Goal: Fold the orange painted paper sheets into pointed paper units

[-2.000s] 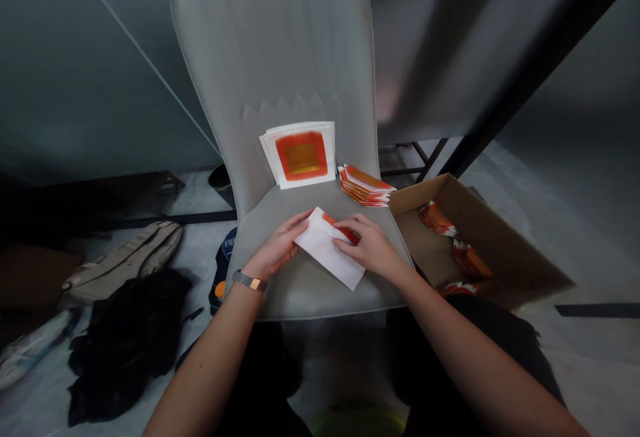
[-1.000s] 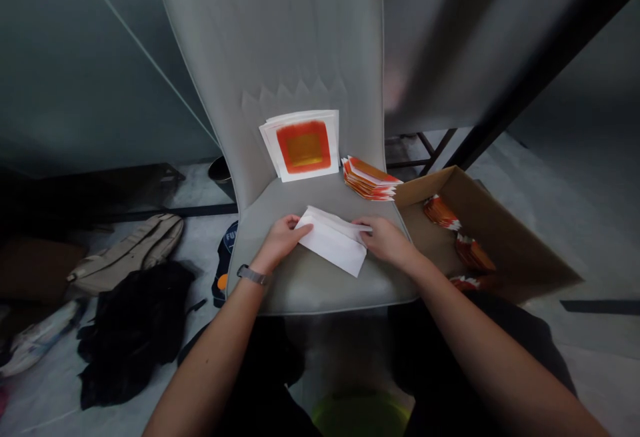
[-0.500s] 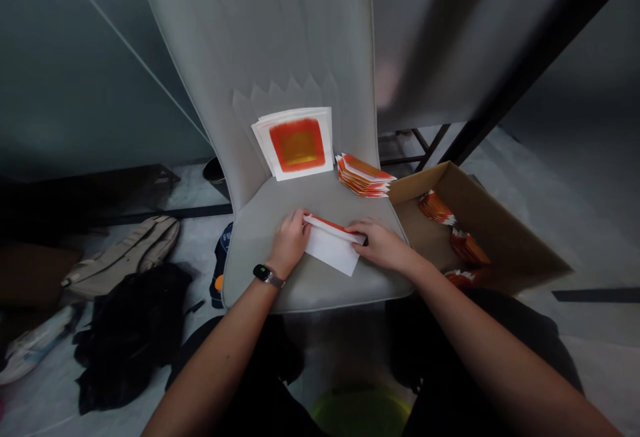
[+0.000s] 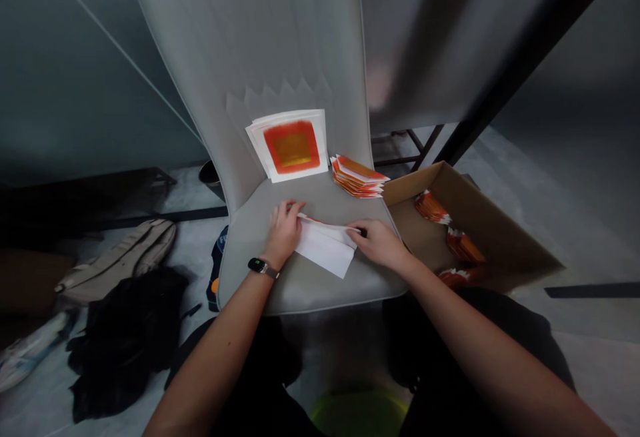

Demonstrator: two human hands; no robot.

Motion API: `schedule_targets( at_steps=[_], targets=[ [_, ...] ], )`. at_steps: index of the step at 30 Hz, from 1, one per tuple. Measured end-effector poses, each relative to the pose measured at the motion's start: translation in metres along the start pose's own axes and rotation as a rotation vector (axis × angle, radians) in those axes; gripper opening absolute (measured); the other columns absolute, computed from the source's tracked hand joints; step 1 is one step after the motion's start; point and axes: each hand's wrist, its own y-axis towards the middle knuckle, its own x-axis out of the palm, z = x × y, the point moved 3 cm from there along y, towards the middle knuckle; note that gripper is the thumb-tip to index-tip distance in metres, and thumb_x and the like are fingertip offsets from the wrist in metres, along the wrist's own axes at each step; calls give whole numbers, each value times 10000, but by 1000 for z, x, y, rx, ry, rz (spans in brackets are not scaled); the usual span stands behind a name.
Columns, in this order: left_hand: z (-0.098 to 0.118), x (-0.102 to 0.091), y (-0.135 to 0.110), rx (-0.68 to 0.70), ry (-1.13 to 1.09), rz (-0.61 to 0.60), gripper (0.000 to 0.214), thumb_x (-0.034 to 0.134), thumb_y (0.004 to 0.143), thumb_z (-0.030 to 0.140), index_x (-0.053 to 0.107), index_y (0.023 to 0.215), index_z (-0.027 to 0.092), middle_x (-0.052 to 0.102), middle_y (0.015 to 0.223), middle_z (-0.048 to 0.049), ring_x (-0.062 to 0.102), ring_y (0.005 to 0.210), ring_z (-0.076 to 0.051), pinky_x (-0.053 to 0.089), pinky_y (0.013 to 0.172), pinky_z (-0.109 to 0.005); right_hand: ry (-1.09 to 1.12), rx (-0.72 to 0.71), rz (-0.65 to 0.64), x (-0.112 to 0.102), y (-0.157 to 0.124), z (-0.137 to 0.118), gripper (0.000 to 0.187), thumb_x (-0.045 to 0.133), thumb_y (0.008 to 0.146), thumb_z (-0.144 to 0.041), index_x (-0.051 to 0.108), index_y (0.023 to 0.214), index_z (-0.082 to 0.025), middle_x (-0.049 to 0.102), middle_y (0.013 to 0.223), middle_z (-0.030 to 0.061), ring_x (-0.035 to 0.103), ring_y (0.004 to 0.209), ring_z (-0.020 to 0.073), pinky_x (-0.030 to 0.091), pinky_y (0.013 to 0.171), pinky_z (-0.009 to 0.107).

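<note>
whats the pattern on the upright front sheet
The front sheet has an orange square, golden centre, white border; head view.

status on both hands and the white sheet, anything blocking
Left hand touching white sheet, left end. Right hand pinching right end. Sheet creased, over chair seat. Orange-and-white stack beyond, touching neither hand.

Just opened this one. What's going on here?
A person is handling a folded sheet over a chair seat. The right hand pinches its right end; the left hand is at the other, its exact grip unclear. Behind, square prints lean against the chair back. A stack of folded pieces sits on the seat, beside a box holding more folded bundles.
</note>
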Motion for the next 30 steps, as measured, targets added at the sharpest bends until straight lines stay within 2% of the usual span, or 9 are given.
schedule_targets(
  at_steps=[4, 9, 14, 21, 30],
  targets=[
    [2, 2, 1, 111, -28, -66, 535, 435, 920, 30, 598, 1390, 230, 592, 1414, -72, 517, 1211, -286, 417, 1026, -447, 14, 45, 28, 0, 2, -3, 289, 513, 994, -311, 776, 1028, -196, 785, 965, 76, 690, 840, 229, 467, 733, 313],
    [-3, 6, 2, 122, -51, -138, 420, 470, 934, 59, 728, 1211, 242, 691, 1292, -66, 546, 1188, -284, 426, 973, -460, 87, 37, 1, 4, 3, 1, 232, 668, 904, -296, 764, 1090, -197, 783, 1022, 74, 700, 912, 225, 506, 832, 323],
    [-5, 4, -2, 144, -48, -134, 337, 534, 962, 139, 738, 1201, 261, 699, 1306, -64, 570, 1192, -296, 440, 961, -484, -86, -182, -29, 8, -4, 1, 289, 720, 840, -166, 754, 1121, -225, 756, 1068, 69, 644, 1032, 264, 477, 960, 421],
    [-9, -2, -16, 236, -26, -169, 399, 519, 991, 133, 658, 1345, 255, 637, 1427, -69, 512, 1364, -296, 414, 1069, -508, -336, -357, -5, 23, -22, -2, 285, 588, 925, -104, 787, 1084, -231, 707, 1284, 107, 601, 1209, 298, 462, 1010, 477],
    [-15, -7, -33, 290, -95, -160, 387, 502, 1005, 156, 640, 1361, 220, 631, 1435, -74, 516, 1377, -269, 399, 1116, -492, -318, -475, 7, 23, -31, 8, 317, 575, 957, -141, 757, 1207, -210, 677, 1362, 127, 591, 1310, 284, 454, 1086, 493]
  ],
)
